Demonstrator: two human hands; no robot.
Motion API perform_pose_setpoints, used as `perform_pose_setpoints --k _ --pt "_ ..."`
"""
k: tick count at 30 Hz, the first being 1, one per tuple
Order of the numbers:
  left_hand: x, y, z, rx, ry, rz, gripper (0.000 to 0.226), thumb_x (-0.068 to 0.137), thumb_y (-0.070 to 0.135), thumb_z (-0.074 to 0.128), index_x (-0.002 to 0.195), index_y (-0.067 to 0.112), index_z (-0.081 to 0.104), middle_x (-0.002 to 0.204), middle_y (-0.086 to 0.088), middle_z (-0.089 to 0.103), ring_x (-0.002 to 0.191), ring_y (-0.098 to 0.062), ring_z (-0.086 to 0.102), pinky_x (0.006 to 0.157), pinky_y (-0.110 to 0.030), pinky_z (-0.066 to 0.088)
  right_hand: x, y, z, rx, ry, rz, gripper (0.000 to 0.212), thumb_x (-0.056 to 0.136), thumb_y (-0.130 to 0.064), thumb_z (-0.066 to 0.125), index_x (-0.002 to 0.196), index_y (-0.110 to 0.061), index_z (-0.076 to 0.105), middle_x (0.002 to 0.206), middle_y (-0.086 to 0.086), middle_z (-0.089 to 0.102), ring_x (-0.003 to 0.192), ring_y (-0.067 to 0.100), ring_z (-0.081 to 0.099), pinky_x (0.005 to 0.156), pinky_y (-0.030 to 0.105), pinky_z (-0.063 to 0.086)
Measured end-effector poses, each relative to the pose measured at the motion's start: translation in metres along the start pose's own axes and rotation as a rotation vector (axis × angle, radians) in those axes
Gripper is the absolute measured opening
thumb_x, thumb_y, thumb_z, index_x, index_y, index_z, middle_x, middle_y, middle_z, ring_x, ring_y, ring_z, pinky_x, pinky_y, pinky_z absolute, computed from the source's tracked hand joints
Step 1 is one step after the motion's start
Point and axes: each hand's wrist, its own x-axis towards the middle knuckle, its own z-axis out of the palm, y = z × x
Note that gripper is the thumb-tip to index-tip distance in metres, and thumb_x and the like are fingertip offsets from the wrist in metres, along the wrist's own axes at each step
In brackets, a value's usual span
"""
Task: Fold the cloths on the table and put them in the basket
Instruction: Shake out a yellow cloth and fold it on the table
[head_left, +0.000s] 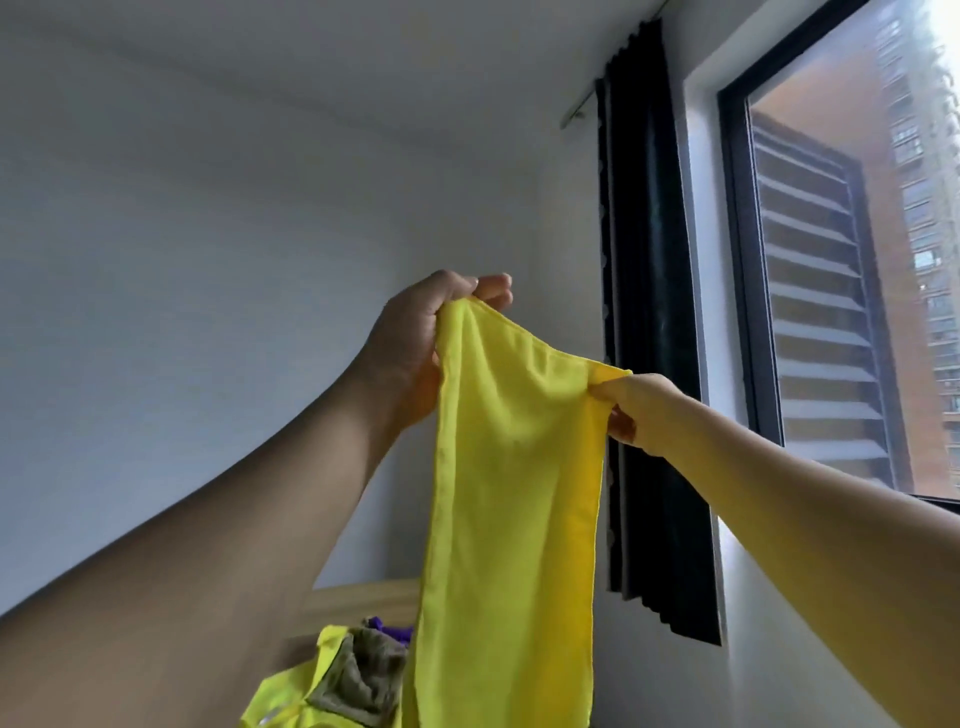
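Two hands are holding one yellow cloth (511, 499) up in the air in front of a wall (208, 260).

The left hand (415, 348) is pinching the cloth's upper left corner between thumb and fingertips, and the right hand (641, 413) is gripping the upper right corner, lower down, so the top edge is sloping to the right. The cloth is hanging long and narrow between them, running out of view at the bottom. Three more cloths are lying in a heap beneath: one lime (296, 696), one olive (363, 675), one purple (392, 630). One dark curtain (649, 364) is hanging beside one window (841, 270).
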Motion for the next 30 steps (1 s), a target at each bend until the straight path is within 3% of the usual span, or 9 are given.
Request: perform_pose_setpoints --k 2,5,8,13,17,20,23,26,30 --pt "-0.005 0.009 0.020 0.007 -0.067 0.016 0.021 0.092 0.016 0.048 0.082 0.004 0.063 0.091 -0.016 0.065 0.089 -0.026 0.064 0.091 -0.044 0.050 -0.009 -0.006 -0.007 -0.088 -0.013 -0.031 0.015 0.090 -0.019 0.065 0.100 -0.008 0.065 0.091 0.010 0.066 0.080 0.021 0.065 0.080 0.039 0.059" --pt "-0.011 0.012 0.045 0.074 -0.090 0.063 0.021 0.090 0.011 0.053 0.069 0.008 0.053 0.068 -0.010 0.047 0.061 -0.023 0.051 0.068 -0.036 0.046 -0.027 -0.013 -0.021 -0.169 -0.057 -0.067 0.023 0.092 -0.029 0.062 0.101 -0.008 0.065 0.088 0.009 0.064 0.078 0.020 0.064 0.081 0.040 0.059" --pt "-0.019 0.010 0.050 0.395 -0.055 0.166 0.026 0.087 0.018 0.062 0.066 0.008 0.052 0.065 -0.012 0.039 0.053 -0.019 0.038 0.055 -0.029 0.032 -0.040 -0.012 -0.038 -0.192 -0.149 -0.095 0.022 0.095 -0.030 0.058 0.099 -0.009 0.062 0.089 0.009 0.059 0.081 0.021 0.060 0.089 0.043 0.056" --pt "-0.051 0.002 0.035 0.839 -0.120 0.210 0.034 0.089 0.024 0.062 0.063 0.009 0.046 0.053 0.000 0.034 0.049 -0.012 0.036 0.050 -0.022 0.031 -0.062 0.004 -0.057 -0.126 -0.322 -0.099 0.015 0.093 -0.020 0.060 0.105 -0.010 0.062 0.107 0.013 0.061 0.100 0.027 0.064 0.090 0.042 0.055" --pt "-0.068 -0.011 0.036 0.958 -0.221 0.042 0.024 0.078 0.027 0.049 0.077 0.018 0.072 0.084 0.006 0.067 0.083 -0.011 0.061 0.077 -0.027 0.050 -0.079 0.014 -0.049 -0.135 -0.340 -0.163 0.014 0.093 -0.012 0.059 0.107 -0.014 0.063 0.109 0.011 0.063 0.099 0.025 0.064 0.081 0.037 0.057" --pt "-0.071 -0.021 0.035 1.028 -0.191 0.088 0.026 0.093 0.014 0.049 0.095 0.026 0.072 0.099 -0.001 0.067 0.095 -0.027 0.062 0.086 -0.040 0.052 -0.087 0.018 -0.041 -0.203 -0.385 -0.218 0.020 0.093 -0.009 0.059 0.108 -0.021 0.054 0.098 0.015 0.061 0.086 0.028 0.062 0.084 0.041 0.056" --pt "-0.065 -0.028 0.028 1.049 -0.183 0.117 0.018 0.095 0.017 0.055 0.105 0.031 0.062 0.099 -0.005 0.060 0.092 -0.030 0.060 0.081 -0.044 0.053 -0.091 0.022 -0.038 -0.192 -0.420 -0.300 0.019 0.095 -0.003 0.053 0.092 -0.022 0.054 0.085 0.015 0.054 0.072 0.024 0.054 0.074 0.042 0.054" --pt "-0.057 -0.032 0.024 0.998 -0.162 0.135 0.018 0.091 0.018 0.063 0.104 0.027 0.054 0.096 -0.004 0.059 0.082 -0.022 0.056 0.077 -0.041 0.053 -0.091 0.022 -0.040 -0.105 -0.444 -0.326 0.028 0.094 0.003 0.046 0.078 -0.014 0.061 0.088 0.015 0.057 0.079 0.027 0.055 0.088 0.049 0.053" --pt "-0.048 -0.038 0.023 0.957 -0.121 0.129 0.021 0.089 0.017 0.067 0.104 0.019 0.053 0.099 -0.008 0.061 0.080 -0.011 0.056 0.066 -0.019 0.049 -0.092 0.025 -0.043 -0.056 -0.485 -0.314 0.027 0.091 0.003 0.046 0.081 -0.008 0.069 0.097 0.017 0.063 0.088 0.031 0.060 0.090 0.047 0.053"
